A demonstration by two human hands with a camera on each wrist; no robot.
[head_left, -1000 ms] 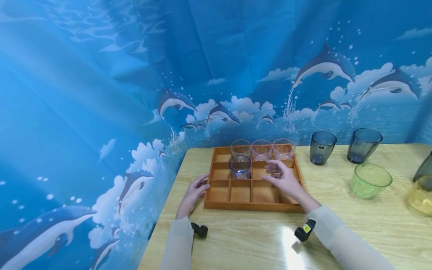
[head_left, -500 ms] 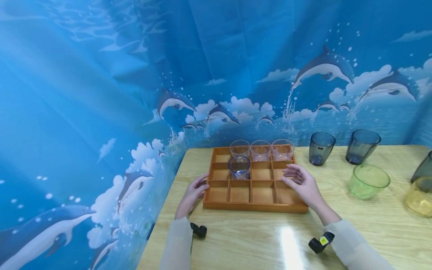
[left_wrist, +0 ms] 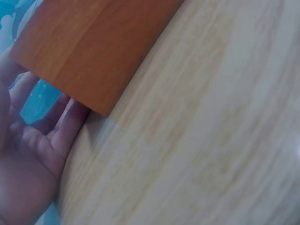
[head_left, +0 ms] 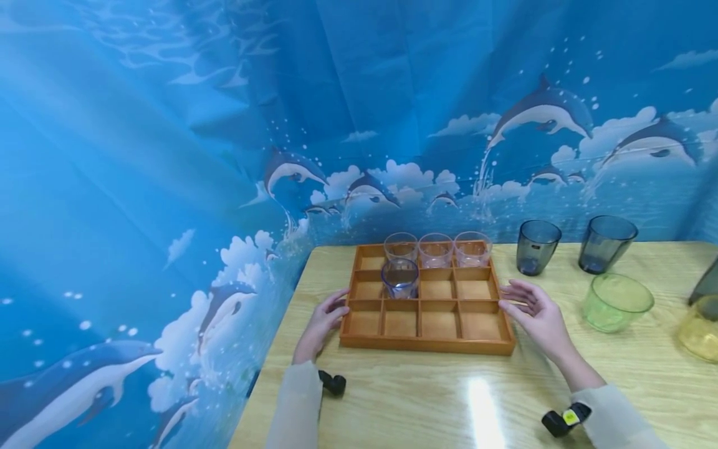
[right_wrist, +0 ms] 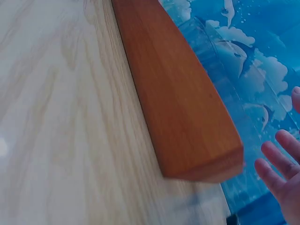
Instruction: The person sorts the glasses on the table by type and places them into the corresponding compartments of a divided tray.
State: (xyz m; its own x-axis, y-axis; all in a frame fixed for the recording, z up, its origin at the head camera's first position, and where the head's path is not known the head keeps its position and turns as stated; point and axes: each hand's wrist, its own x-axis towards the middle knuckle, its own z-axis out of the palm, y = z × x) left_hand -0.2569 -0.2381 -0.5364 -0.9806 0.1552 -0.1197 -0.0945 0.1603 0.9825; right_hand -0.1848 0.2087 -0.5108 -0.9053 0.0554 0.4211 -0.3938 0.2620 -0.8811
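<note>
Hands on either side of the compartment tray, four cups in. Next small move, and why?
Probably reach the right hand, open beside the wooden tray, toward the nearest dark grey cup. The left hand already rests against the tray's left wall, and most compartments beside the blue-rimmed cup hold nothing.

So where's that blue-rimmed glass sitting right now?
In the head view, the blue-rimmed glass stands in the wooden tray, second row from the back, just in front of the leftmost clear glass.

Our left hand at 9 o'clock, fingers relaxed; our right hand at 3 o'clock, fingers spread, palm inward.
</note>
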